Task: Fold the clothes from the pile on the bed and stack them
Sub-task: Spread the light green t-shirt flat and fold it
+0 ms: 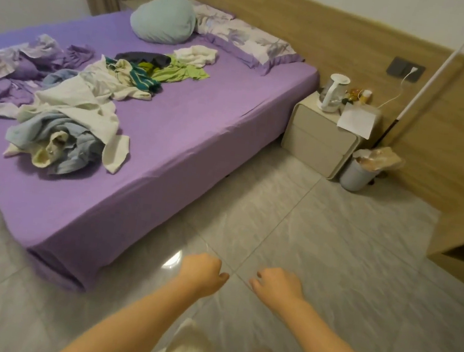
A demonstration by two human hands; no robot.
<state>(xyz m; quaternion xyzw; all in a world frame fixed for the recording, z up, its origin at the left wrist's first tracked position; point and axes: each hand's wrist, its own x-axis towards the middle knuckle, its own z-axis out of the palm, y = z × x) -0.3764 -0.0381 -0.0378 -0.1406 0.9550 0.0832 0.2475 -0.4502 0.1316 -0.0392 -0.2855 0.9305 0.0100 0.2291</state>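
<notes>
Two hands, left (202, 271) and right (277, 285), loosely curled, holding nothing, over floor; one unfolded clothes pile (88, 99) on bed (170, 145).

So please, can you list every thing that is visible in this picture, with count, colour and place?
bed: one, purple sheet, left
clothes pile: one, mixed white, blue and green, unfolded on the bed
round cushion: one, pale teal, head of the bed
pillow: one, lilac floral, beside the cushion
nightstand: one, cream, right of the bed
kettle: one, white, on the nightstand
bin: one, grey, by the nightstand
left hand: fingers loosely curled, empty, over the floor
right hand: same
</notes>
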